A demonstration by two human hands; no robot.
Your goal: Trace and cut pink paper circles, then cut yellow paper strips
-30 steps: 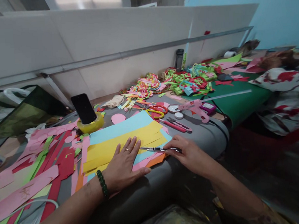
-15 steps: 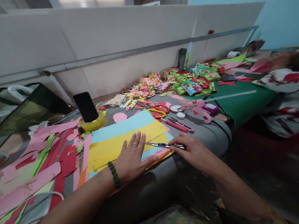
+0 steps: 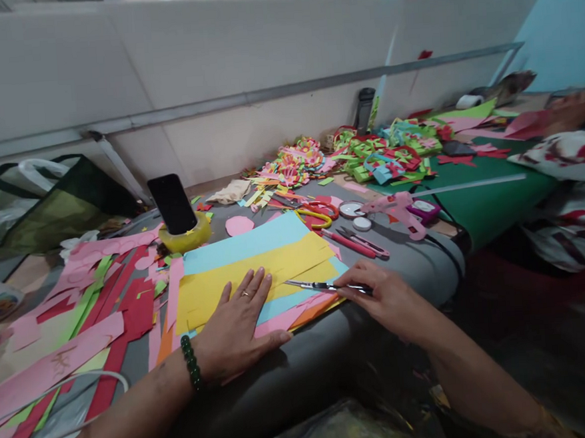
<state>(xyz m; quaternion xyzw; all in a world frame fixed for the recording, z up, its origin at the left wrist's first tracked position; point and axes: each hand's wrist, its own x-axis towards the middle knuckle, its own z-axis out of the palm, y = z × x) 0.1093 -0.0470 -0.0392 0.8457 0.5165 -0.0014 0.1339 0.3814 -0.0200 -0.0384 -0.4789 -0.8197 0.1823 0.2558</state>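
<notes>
My left hand (image 3: 240, 323) lies flat with fingers spread on the lower left part of a yellow paper sheet (image 3: 212, 288). It wears a ring and a green bead bracelet (image 3: 191, 363). Around my right hand's (image 3: 378, 293) grip are slim scissors (image 3: 317, 285) with metal blades and dark handles, their tips pointing left over the yellow paper. Cut lines show in the yellow paper near its right end. Beneath it lie light blue paper (image 3: 254, 238) and, toward the table's front edge, pink and orange sheets (image 3: 304, 315). My fingers partly hide the handles.
A phone (image 3: 172, 204) leans in a yellow tape roll (image 3: 186, 233). Beyond the papers lie red and yellow-handled scissors (image 3: 322, 211), a pink cutter (image 3: 349, 243) and a pink glue gun (image 3: 397, 213). Paper strips (image 3: 98, 299) cover the left. Another person's hand (image 3: 573, 111) is far right.
My left hand has slid left and down across the yellow paper, uncovering more of its middle. The scissors stay over nearly the same part of the paper. The whole view has shifted slightly.
</notes>
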